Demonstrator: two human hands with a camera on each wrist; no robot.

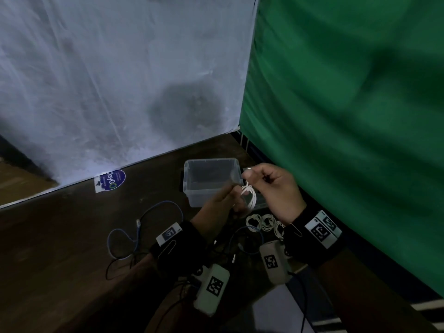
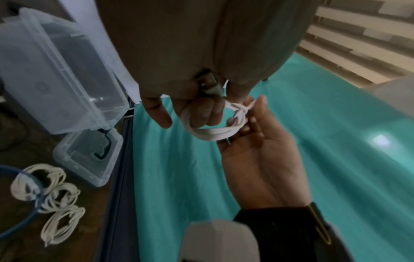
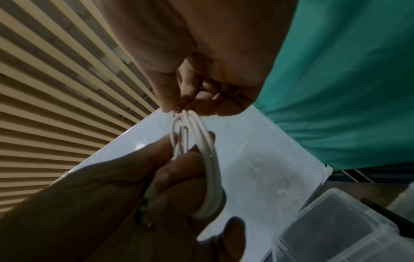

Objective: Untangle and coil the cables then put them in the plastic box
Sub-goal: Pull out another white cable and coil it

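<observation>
Sitting open on the dark wooden table [image 1: 72,236], the clear plastic box [image 1: 211,181] holds no cable that I can see; its lid [image 2: 87,157] lies flat just beside it. Loose blue cable [image 1: 144,227] and thin black leads sprawl on the table, left of the box and nearer the person. Three finished white coils [image 2: 49,200] lie in a row near the lid, one overlapped by a blue loop.

Left hand [image 1: 223,200] has its fingers curled through the white cable coil [image 1: 248,195], held in the air just in front of the box. Right hand [image 1: 271,188] pinches the top of the same coil between thumb and fingertip, rest of its fingers curled in. USB plug [image 2: 210,83] is tucked in the left hand's fingers.

Risks, as I judge them:
- Wrap at the top looks half-tied; letting go of the pinch too soon would likely let the coil spring open.
- Blue loop across the finished coils could drag them when lifted.
- Loose tail could re-snag on the plug.
</observation>
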